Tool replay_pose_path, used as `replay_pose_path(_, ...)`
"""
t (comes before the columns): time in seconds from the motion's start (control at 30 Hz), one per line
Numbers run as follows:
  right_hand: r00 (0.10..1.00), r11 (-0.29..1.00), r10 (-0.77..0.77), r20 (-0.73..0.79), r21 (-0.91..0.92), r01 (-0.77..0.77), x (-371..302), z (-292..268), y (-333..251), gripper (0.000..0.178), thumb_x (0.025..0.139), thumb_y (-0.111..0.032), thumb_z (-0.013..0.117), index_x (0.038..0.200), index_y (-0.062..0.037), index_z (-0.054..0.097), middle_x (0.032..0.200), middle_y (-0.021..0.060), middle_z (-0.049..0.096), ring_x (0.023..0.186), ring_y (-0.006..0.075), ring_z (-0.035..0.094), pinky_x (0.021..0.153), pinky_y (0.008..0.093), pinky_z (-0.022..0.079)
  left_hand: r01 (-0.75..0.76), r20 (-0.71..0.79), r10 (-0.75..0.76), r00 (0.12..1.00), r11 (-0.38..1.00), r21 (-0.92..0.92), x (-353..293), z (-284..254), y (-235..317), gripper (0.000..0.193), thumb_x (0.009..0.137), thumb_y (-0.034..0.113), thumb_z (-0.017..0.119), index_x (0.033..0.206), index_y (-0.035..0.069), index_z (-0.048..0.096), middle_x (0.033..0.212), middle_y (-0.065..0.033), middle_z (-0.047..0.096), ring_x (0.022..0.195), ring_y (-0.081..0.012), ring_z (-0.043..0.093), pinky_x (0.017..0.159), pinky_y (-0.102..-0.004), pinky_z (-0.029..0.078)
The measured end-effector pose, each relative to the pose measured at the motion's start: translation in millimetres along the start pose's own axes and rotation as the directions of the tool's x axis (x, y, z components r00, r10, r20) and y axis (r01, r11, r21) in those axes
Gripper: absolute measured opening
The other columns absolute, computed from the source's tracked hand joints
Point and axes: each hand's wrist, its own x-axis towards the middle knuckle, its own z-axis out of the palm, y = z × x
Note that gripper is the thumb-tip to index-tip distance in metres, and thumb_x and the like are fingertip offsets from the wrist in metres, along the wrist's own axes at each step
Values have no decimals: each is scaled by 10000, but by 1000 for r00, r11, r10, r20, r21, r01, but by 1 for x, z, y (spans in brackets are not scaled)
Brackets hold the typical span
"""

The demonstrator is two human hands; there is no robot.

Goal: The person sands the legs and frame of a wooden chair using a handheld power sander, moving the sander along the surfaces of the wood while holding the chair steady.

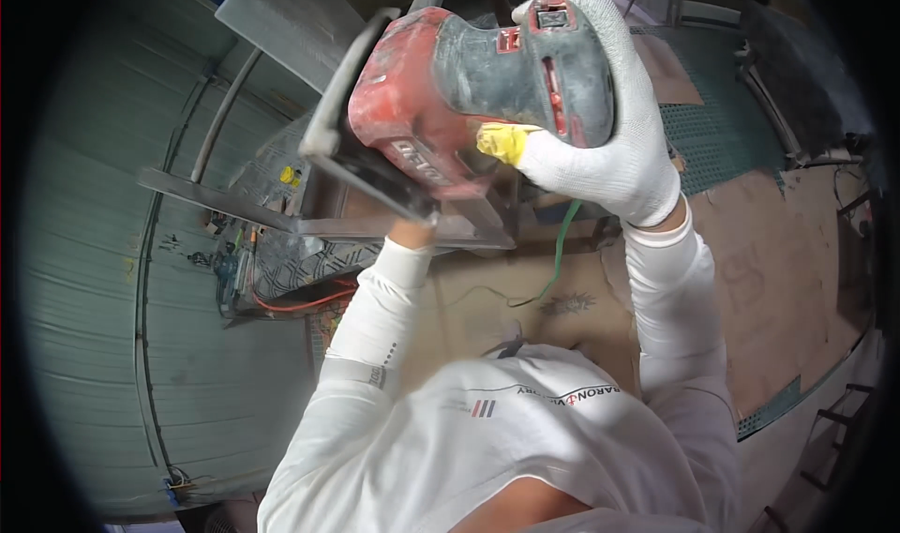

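Note:
My right hand, in a white knitted glove with yellow on the thumb tip, is closed round the dark grey grip of a dusty red power sander. The sander is held up high and tilted, its flat dark pad facing left. Behind the tool, my left hand is hidden. Only the bare left wrist shows below it, so I cannot see the fingers. A metal frame of flat bars stands just beyond and below the sander.
A green cord runs over brown board on the floor. An orange hose lies left, near a cluttered covered surface. A grey panel rises at the upper left, before greenish sheeting. Dark metal racks stand at right.

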Motion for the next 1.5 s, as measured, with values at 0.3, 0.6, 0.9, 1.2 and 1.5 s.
replay_pose_path(0.3, 973, 964, -216, 83, -141, 226, 12, -19, 16, 719, 627, -140, 870, 1231, -31, 496, 1088, 67, 589, 983, 148, 589, 895, 298, 486, 23, 46, -21, 999, 999, -25, -6, -2, -10, 355, 852, 261, 694, 1083, 10, 593, 989, -123, 657, 849, -232, 644, 752, -374, 537)
replay_pose_path(0.6, 940, 962, -269, 210, 19, 271, 40, -12, -13, 788, 573, -105, 862, 1257, 18, 493, 1166, 95, 532, 1037, 163, 546, 913, 312, 454, 75, -56, -76, 996, 997, -18, -21, -17, -13, 323, 946, 307, 567, 1079, 13, 582, 996, -125, 647, 859, -227, 635, 761, -377, 535)
replay_pose_path(0.9, 994, 995, 95, -45, -23, -96, -91, 6, 16, 800, 567, -179, 915, 1222, 19, 500, 1104, 136, 584, 962, 212, 618, 865, 328, 517, -165, -233, 315, 920, 850, 501, 4, -45, 62, 363, 1039, 353, 441, 1075, 16, 571, 1004, -127, 637, 870, -222, 627, 769, -380, 534)
replay_pose_path(1.2, 921, 969, 213, -327, -47, -241, -137, -38, 36, 789, 633, -6, 868, 1307, -25, 457, 1215, 70, 507, 1086, 158, 519, 960, 318, 446, 20, 330, -93, 939, 976, 218, 42, -18, 137, 241, 951, 89, 547, 1177, 12, 515, 1195, -200, 516, 1151, -302, 536, 998, -366, 437)
replay_pose_path(1.5, 921, 960, 274, -276, 27, -278, -135, -14, 52, 690, 669, -7, 797, 1283, -15, 482, 1186, 73, 516, 1079, 164, 520, 963, 310, 443, -396, 106, 383, 918, 900, 181, 193, -127, 197, 346, 967, 190, 523, 1162, -88, 586, 969, -101, 534, 823, -172, 515, 766, -319, 466)
